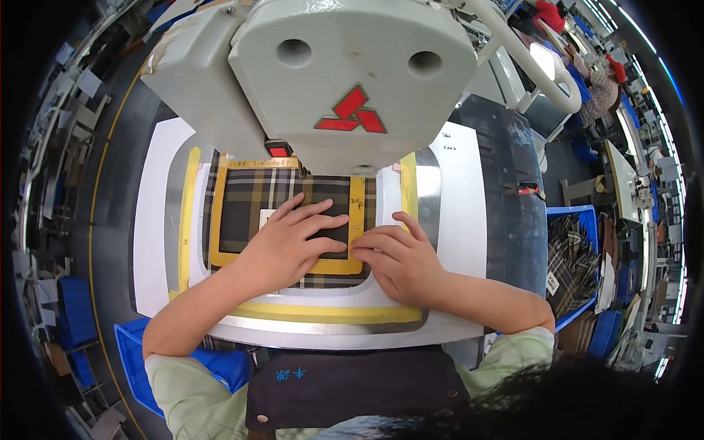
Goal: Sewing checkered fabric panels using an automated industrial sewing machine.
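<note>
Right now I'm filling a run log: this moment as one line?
left hand: spread over plaid cloth; right hand: at right side of yellow frame; white machine: beyond hands

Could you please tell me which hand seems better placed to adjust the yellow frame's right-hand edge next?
Probably the right hand: its fingertips are at the right-hand edge of the yellow frame, while the left hand lies spread mostly over the plaid fabric inside the frame.
</note>
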Available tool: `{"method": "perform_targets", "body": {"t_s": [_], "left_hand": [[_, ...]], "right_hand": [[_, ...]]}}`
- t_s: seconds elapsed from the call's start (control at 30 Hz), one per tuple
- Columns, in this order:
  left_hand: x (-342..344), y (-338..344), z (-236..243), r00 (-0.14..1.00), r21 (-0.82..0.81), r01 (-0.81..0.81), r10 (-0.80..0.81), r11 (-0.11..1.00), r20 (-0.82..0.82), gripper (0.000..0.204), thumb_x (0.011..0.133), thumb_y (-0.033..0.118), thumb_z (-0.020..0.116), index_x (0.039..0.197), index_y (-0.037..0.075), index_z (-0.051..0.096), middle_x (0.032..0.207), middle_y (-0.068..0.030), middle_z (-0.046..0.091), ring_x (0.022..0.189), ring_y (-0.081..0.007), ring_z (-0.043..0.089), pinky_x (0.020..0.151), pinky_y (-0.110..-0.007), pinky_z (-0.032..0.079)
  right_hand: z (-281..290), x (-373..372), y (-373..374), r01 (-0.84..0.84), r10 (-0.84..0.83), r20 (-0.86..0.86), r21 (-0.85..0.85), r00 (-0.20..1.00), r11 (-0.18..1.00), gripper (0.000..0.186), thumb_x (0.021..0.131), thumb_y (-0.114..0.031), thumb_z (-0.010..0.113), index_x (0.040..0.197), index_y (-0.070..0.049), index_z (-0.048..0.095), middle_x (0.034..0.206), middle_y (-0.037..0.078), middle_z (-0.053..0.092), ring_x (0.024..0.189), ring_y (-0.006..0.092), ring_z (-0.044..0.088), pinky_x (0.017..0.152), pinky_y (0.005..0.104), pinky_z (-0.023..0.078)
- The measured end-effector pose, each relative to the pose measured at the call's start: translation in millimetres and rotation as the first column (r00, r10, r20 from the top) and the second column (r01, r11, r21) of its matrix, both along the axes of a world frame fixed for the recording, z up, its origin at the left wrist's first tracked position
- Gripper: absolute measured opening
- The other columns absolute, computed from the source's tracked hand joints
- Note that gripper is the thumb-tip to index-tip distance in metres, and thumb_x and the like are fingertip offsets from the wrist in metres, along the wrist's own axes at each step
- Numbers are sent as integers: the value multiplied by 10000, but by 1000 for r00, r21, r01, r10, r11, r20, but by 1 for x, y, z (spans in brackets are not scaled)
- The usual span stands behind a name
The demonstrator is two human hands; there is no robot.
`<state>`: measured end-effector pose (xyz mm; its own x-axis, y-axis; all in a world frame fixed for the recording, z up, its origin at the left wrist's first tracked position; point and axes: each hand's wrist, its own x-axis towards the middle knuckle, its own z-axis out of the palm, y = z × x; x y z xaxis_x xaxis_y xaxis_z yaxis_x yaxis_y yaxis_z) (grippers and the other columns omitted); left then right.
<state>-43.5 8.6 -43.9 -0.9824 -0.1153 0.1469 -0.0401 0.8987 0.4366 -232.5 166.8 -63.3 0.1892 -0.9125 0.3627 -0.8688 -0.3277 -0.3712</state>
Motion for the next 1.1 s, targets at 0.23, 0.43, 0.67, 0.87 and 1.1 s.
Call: {"method": "perform_targets", "body": {"t_s": [0.23,0.43,0.67,0.87,1.1], "left_hand": [[2,-3,-1,999,65,38,-38,997,8,272,760,39,648,986,190,657,1276,-21,545,1301,-276,423,1108,-537,268],[-4,-9,1,995,119,-89,94,989,-39,241,749,165,728,977,130,657,1231,-5,598,1260,-229,479,1068,-451,362],[-5,-17,-11,991,68,-65,73,996,-115,162,812,211,688,945,120,677,1164,14,639,1207,-195,528,1041,-409,387],[-2,-16,-8,991,92,-71,81,993,-109,162,808,195,693,941,105,675,1159,-13,640,1210,-211,525,1039,-414,384],[-3,6,-3,968,213,-162,197,964,-157,200,727,195,767,824,87,630,948,-45,644,1058,-247,613,954,-421,447]], "right_hand": [[2,3,-2,-16,16,-13,-4,1000,1000,343,710,-34,642,1040,-129,642,1089,-10,587,1021,178,553,1010,460,344],[4,2,-6,17,-19,85,19,996,1000,248,779,-44,643,1014,-123,651,1072,1,604,1012,194,556,996,456,357],[10,0,-18,-4,5,50,-16,999,1000,259,787,-76,666,1041,-125,648,1078,-1,601,1015,193,557,994,461,360],[3,1,-39,-125,126,9,-67,992,990,190,764,-111,706,951,-115,678,989,-1,616,932,195,564,978,439,380],[3,6,-40,-38,49,119,-94,992,995,133,712,-103,735,830,-110,674,864,-13,607,877,185,557,952,402,389]]}}
